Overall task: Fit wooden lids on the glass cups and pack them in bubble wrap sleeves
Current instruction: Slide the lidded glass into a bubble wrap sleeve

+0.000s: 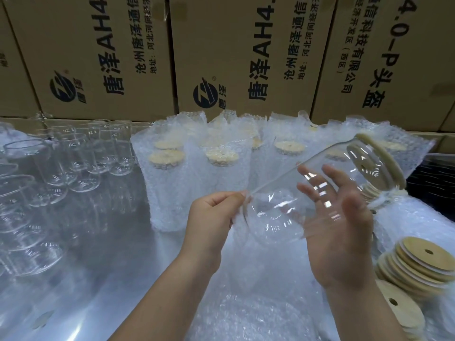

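Observation:
A clear glass cup [283,190] with a wooden lid [379,161] fitted on it lies tilted in the air, lid end up to the right. My right hand [344,242] holds it from underneath, and its fingers show through the glass. My left hand [211,217] pinches the top edge of a bubble wrap sleeve [246,257] that hangs below it. The cup's base is at the sleeve's mouth; whether it is inside I cannot tell.
Several bare glass cups [73,153] stand at the left on the shiny table [110,254]. Wrapped, lidded cups [187,173] line the back, in front of cardboard boxes [98,57]. Loose wooden lids [418,262] are stacked at the right. More bubble wrap [246,316] lies near me.

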